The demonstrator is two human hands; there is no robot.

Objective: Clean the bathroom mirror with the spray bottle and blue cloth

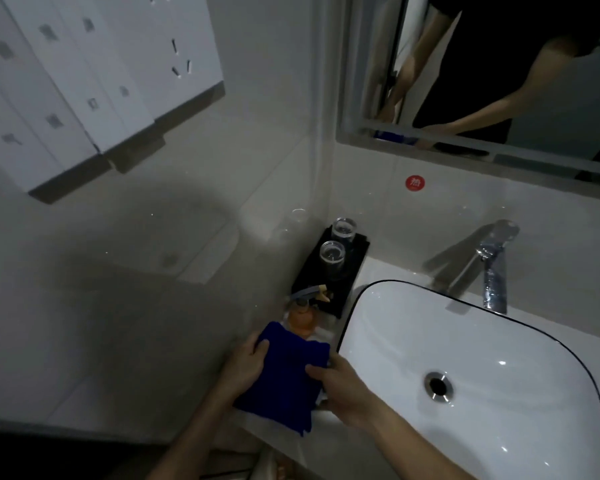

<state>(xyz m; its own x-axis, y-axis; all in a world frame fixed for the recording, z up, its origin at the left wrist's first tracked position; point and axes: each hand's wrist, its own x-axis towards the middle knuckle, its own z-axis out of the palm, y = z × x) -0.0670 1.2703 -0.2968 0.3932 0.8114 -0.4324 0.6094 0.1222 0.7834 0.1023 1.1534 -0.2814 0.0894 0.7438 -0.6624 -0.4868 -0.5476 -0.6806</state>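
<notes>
Both your hands are on the blue cloth, beside the basin.

Your left hand (245, 358) curls round the left edge of the blue cloth (284, 375) and your right hand (340, 386) pinches its right edge, so it lies spread on the tabletop (326, 419), likely to fold or gather it for wiping. The spray bottle (302, 315) stands upright just behind the cloth, within easy reach. The mirror (482, 74) hangs above the sink (482, 358), well apart from the cloth and, by the look of it, not yet wiped.
</notes>
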